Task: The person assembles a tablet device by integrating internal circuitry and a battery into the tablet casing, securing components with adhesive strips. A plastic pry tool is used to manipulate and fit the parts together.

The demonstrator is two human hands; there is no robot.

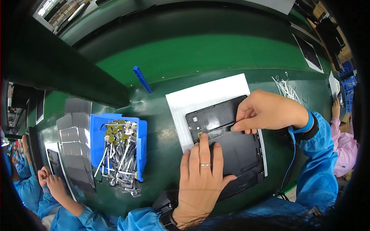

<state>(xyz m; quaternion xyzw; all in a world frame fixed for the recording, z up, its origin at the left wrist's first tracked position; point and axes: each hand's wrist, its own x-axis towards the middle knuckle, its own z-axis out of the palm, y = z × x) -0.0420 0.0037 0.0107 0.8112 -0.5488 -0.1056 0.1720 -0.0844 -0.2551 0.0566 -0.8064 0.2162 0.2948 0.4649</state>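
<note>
A black flat device housing [241, 154] lies on a white foam sheet [208, 88] in front of me. My left hand [202, 165] rests palm down on the housing, fingers stretched and a little apart, with a ring on one finger. Its fingertips touch near a narrow dark strip [219, 132] running across the housing. At the strip's right end, my right hand [258, 115] is closed in a pinch; whatever lies between thumb and finger is too small to make out. A blue wristband with a cord circles the right wrist.
Left of the housing stands a blue bin [143, 150] heaped with flat ribbon cables [119, 154]. Beyond it are grey sheets [75, 134] and another person's hands [54, 183]. A blue pen [142, 79] lies farther back. White strips [287, 90] are scattered at the back right.
</note>
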